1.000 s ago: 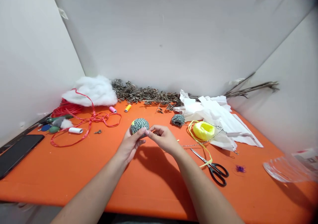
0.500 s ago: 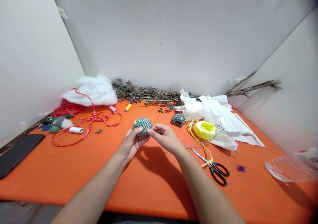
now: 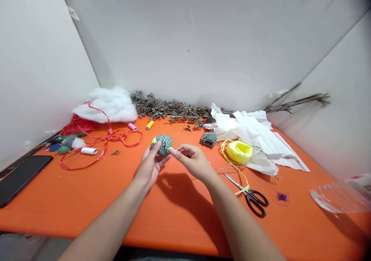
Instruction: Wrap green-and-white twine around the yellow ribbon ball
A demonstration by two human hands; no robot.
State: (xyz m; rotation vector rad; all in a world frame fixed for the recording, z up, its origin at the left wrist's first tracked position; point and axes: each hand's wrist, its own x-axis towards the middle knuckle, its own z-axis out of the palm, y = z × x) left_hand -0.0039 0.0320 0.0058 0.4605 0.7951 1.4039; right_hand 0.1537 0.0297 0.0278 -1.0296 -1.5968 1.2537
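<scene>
Cord ball (image 3: 165,144), wound in dark and white strands with yellow showing at its left side: held above the orange table (image 3: 72,199), between the two hands. Probably lifted there to keep the winding in close view and workable from either side. Cradled from the left and below by the left hand (image 3: 149,166), curved around it rather than spread wide, with the thumb pressed on the near face, presumably to steady it. Touched at the right edge by the right hand (image 3: 191,161), nearly closed, with thumb and forefinger brought narrowly together in a pinch; too small to tell whether on a loose strand or on the winding itself. Placed off to the right, seemingly for easy reach: scissors (image 3: 245,190), crossed by the trailing end of a yellow ribbon roll (image 3: 236,156). Laid farther back, near white paper (image 3: 256,137): a second cord bundle (image 3: 208,139).
</scene>
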